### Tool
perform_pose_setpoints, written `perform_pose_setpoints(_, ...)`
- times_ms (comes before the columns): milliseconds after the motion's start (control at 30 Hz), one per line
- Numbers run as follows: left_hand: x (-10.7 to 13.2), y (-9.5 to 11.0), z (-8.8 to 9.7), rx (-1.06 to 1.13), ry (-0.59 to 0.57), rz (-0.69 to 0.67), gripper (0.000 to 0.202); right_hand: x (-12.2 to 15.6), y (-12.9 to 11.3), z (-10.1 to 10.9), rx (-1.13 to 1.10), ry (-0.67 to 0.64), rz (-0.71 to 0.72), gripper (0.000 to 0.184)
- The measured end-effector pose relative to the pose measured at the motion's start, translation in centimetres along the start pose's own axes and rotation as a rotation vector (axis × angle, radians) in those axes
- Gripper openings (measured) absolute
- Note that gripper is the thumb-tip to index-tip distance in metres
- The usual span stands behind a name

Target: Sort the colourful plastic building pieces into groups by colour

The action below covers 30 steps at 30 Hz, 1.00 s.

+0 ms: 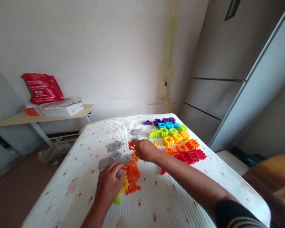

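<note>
My right hand (146, 150) reaches over the middle of the table, its fingers pinched at an orange toothed building piece (130, 146). Beneath it a loose pile of flat orange pieces (132, 177) runs towards me. My left hand (110, 181) is curled at the pile's left side, with a bit of a grey toothed building piece (120, 172) showing between thumb and fingers. Partly hidden beside that hand are yellow pieces (124, 186) and a lime green piece (117, 200). Flat grey pieces (114, 156) lie just beyond it, and another grey piece (136, 132) sits farther back.
Assembled blocks stand in colour rows on the right: purple (168, 120), blue (169, 125), green (164, 132), yellow (177, 138), orange (192, 144) and red (194, 156). A patterned white cover (85, 164) drapes the table. A side shelf (14, 118) holds a red bag (42, 88). A refrigerator (218, 69) stands right.
</note>
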<state>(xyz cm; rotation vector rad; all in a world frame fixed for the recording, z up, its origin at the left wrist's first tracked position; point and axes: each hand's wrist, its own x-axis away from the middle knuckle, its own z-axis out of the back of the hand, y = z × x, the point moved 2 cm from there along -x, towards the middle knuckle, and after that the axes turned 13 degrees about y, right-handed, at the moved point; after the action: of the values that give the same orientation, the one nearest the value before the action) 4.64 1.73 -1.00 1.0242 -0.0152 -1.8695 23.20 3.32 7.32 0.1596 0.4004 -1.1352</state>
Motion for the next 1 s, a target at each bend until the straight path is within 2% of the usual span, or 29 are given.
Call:
perform_pose_setpoints(67, 0.1, 0.5, 0.2, 0.095, 0.038, 0.01, 0.024, 3.0, -1.4, 0.7, -0.243, 0.114, -0.081, 0.021)
perform_pose_setpoints(133, 0.3, 1.4, 0.3, 0.193, 0.056, 0.035, 0.023, 6.1, -2.3, 0.5, -0.477, 0.182, -0.187, 0.022)
perform_pose_setpoints(233, 0.9, 3.2, 0.2, 0.305, 0.024, 0.073, 0.022, 10.0, -2.5, -1.0, -0.744, 0.275, -0.33, 0.043)
perform_pose_setpoints(333, 1.5, 5.0, -0.3, 0.4, -0.067, 0.115, 0.023, 12.0, -1.6, -2.9, -0.889, 0.348, -0.399, 0.064)
perform_pose_setpoints(467, 2.1, 6.1, -1.1, 0.453, -0.154, 0.195, 0.027, 12.4, -0.8, -4.7, -0.967, 0.37, -0.445, 0.076)
perform_pose_setpoints(633, 2.1, 5.7, -1.5, 0.434, -0.093, 0.271, 0.027, 12.2, -1.4, -5.3, -1.045, 0.395, -0.38, 0.068)
perform_pose_setpoints(767, 2.2, 5.8, -1.6, 0.483, -0.103, 0.342, 0.027, 12.4, -1.7, -5.4, -1.074, 0.373, -0.368, 0.065)
perform_pose_setpoints(900, 2.2, 6.1, -1.6, 0.595, -0.141, 0.507, 0.028, 12.4, -1.2, -4.9, -0.947, 0.37, -0.395, 0.06)
perform_pose_setpoints(1000, 2.0, 6.3, -1.4, 0.671, -0.185, 0.639, 0.03, 12.3, -0.5, -3.3, -0.744, 0.463, -0.283, 0.054)
